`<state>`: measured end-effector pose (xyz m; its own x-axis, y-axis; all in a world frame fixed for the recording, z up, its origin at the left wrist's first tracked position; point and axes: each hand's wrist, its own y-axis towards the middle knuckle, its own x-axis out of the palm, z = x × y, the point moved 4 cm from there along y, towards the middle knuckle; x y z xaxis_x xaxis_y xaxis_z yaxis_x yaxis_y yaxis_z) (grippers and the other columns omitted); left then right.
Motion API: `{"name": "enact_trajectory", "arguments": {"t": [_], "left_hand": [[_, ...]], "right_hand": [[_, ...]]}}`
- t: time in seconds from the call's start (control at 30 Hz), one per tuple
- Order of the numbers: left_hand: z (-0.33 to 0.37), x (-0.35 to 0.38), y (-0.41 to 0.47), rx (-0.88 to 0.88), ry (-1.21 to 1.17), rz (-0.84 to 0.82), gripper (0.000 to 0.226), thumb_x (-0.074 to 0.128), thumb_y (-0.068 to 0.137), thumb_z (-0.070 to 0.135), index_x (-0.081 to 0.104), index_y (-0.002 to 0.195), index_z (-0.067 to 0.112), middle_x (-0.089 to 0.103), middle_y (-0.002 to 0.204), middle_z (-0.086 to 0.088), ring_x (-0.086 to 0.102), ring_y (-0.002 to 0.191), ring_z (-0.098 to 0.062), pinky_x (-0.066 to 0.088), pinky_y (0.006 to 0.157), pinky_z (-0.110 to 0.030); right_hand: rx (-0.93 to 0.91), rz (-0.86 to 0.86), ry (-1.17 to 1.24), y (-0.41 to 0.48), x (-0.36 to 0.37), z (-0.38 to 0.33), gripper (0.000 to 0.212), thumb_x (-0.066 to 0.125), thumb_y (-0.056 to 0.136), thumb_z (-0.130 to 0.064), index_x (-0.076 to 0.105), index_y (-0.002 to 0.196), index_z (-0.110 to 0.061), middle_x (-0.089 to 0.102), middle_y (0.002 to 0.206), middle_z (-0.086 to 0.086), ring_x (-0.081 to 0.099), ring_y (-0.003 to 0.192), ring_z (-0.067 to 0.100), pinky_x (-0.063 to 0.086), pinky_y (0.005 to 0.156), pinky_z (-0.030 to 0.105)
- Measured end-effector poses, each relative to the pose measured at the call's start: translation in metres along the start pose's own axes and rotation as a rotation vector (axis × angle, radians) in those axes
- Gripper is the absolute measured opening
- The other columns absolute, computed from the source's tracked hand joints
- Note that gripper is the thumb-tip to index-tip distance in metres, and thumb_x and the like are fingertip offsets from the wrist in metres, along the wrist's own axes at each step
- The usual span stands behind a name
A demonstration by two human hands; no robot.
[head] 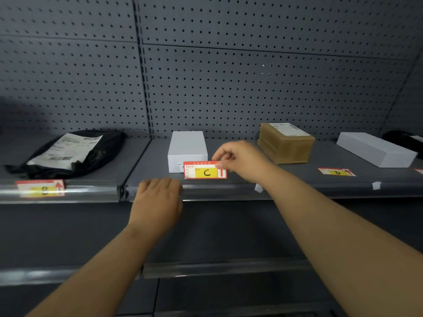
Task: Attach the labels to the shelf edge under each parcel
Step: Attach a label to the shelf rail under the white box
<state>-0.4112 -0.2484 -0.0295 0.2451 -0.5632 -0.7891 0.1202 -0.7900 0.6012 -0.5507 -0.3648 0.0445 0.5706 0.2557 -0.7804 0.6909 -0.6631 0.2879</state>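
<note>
My right hand [240, 160] pinches the right end of a red and yellow label marked C [203, 171], held upright just above the shelf edge in front of a small white box [187, 147]. My left hand [158, 202] rests on the clear plastic strip [217, 191] of the shelf edge, fingers curled over it, left of the label. Another label [41, 188] sits in the strip under a black parcel bag [68, 152]. A label marked D [336, 172] lies flat on the shelf between a brown cardboard box [286, 143] and a long white box [375, 148].
A grey pegboard wall [229, 76] backs the shelf. A second black bag [405, 140] shows at the far right, with a corner of another label [420, 171] near it. Two bits of white tape [375, 185] stick on the edge. A lower shelf edge [206, 267] runs below my arms.
</note>
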Motion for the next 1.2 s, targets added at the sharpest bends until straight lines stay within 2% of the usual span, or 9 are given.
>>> {"name": "enact_trajectory", "arguments": {"t": [0.1, 0.17, 0.27, 0.43, 0.5, 0.7, 0.8, 1.0, 1.2], "left_hand": [[-0.016, 0.000, -0.008, -0.015, -0.025, 0.006, 0.025, 0.042, 0.067, 0.020, 0.063, 0.078, 0.012, 0.063, 0.068, -0.006, 0.062, 0.060, -0.028, 0.029, 0.075, -0.033], [-0.025, 0.002, -0.013, -0.026, -0.045, -0.007, 0.034, 0.035, 0.068, 0.023, 0.065, 0.083, 0.013, 0.065, 0.072, -0.005, 0.063, 0.063, -0.028, 0.028, 0.077, -0.033], [-0.033, 0.002, -0.018, -0.024, -0.067, -0.020, 0.035, 0.035, 0.068, 0.021, 0.064, 0.086, 0.013, 0.065, 0.074, -0.004, 0.064, 0.065, -0.027, 0.029, 0.079, -0.034], [-0.036, 0.003, -0.022, -0.011, -0.098, -0.043, 0.041, 0.032, 0.070, 0.020, 0.065, 0.094, 0.014, 0.067, 0.080, -0.002, 0.065, 0.070, -0.025, 0.042, 0.082, -0.038], [-0.037, 0.004, -0.021, -0.006, -0.096, -0.057, 0.042, 0.032, 0.070, 0.021, 0.064, 0.095, 0.014, 0.066, 0.080, -0.002, 0.064, 0.071, -0.025, 0.037, 0.082, -0.037], [-0.039, 0.006, -0.021, 0.006, -0.075, -0.044, 0.030, 0.053, 0.069, 0.012, 0.064, 0.097, 0.015, 0.065, 0.080, -0.003, 0.064, 0.071, -0.027, 0.046, 0.079, -0.040], [-0.038, 0.006, -0.020, 0.009, -0.059, -0.042, 0.038, 0.046, 0.070, 0.015, 0.063, 0.104, 0.016, 0.064, 0.081, -0.004, 0.064, 0.072, -0.027, 0.045, 0.079, -0.039], [-0.038, 0.008, -0.019, 0.047, -0.042, -0.093, 0.066, 0.074, 0.059, 0.007, 0.059, 0.123, 0.014, 0.067, 0.087, -0.006, 0.064, 0.075, -0.028, 0.048, 0.080, -0.043], [-0.037, 0.008, -0.022, 0.091, -0.025, -0.064, 0.063, 0.080, 0.056, 0.007, 0.064, 0.115, 0.020, 0.066, 0.086, -0.005, 0.064, 0.072, -0.029, 0.049, 0.076, -0.043]], "right_hand": [[-0.002, -0.028, -0.010, 0.002, 0.017, -0.008, 0.013, 0.068, 0.083, -0.008, 0.069, 0.095, -0.011, 0.055, 0.070, -0.009, 0.049, 0.063, 0.002, 0.041, 0.062, 0.015], [0.003, -0.051, -0.046, 0.004, 0.027, -0.011, 0.013, 0.067, 0.083, -0.008, 0.069, 0.095, -0.012, 0.054, 0.070, -0.012, 0.052, 0.066, 0.006, 0.041, 0.063, 0.018], [0.016, -0.065, -0.107, 0.005, 0.038, -0.013, 0.012, 0.067, 0.083, -0.008, 0.069, 0.095, -0.013, 0.059, 0.074, -0.006, 0.056, 0.075, 0.013, 0.047, 0.072, 0.027], [0.041, -0.021, -0.186, 0.004, 0.046, -0.015, 0.014, 0.064, 0.085, -0.009, 0.068, 0.098, -0.011, 0.069, 0.095, 0.006, 0.061, 0.084, 0.017, 0.049, 0.078, 0.029], [0.055, 0.006, -0.193, 0.004, 0.045, -0.015, 0.014, 0.063, 0.086, -0.009, 0.068, 0.099, -0.010, 0.070, 0.100, 0.007, 0.064, 0.090, 0.020, 0.050, 0.081, 0.031], [0.074, -0.020, -0.255, 0.001, 0.047, -0.018, 0.011, 0.063, 0.087, -0.012, 0.068, 0.096, -0.010, 0.069, 0.102, 0.007, 0.064, 0.093, 0.021, 0.051, 0.083, 0.033], [0.070, -0.027, -0.318, 0.001, 0.048, -0.021, 0.008, 0.062, 0.087, -0.014, 0.067, 0.092, -0.010, 0.067, 0.102, 0.007, 0.060, 0.088, 0.019, 0.050, 0.082, 0.031], [0.099, -0.042, -0.386, 0.000, 0.049, -0.023, 0.009, 0.062, 0.088, -0.015, 0.067, 0.091, -0.008, 0.067, 0.102, 0.010, 0.062, 0.091, 0.022, 0.051, 0.084, 0.033], [0.150, -0.073, -0.394, 0.000, 0.046, -0.026, 0.015, 0.060, 0.090, -0.016, 0.066, 0.099, -0.007, 0.067, 0.106, 0.011, 0.062, 0.099, 0.024, 0.049, 0.086, 0.033]]}}
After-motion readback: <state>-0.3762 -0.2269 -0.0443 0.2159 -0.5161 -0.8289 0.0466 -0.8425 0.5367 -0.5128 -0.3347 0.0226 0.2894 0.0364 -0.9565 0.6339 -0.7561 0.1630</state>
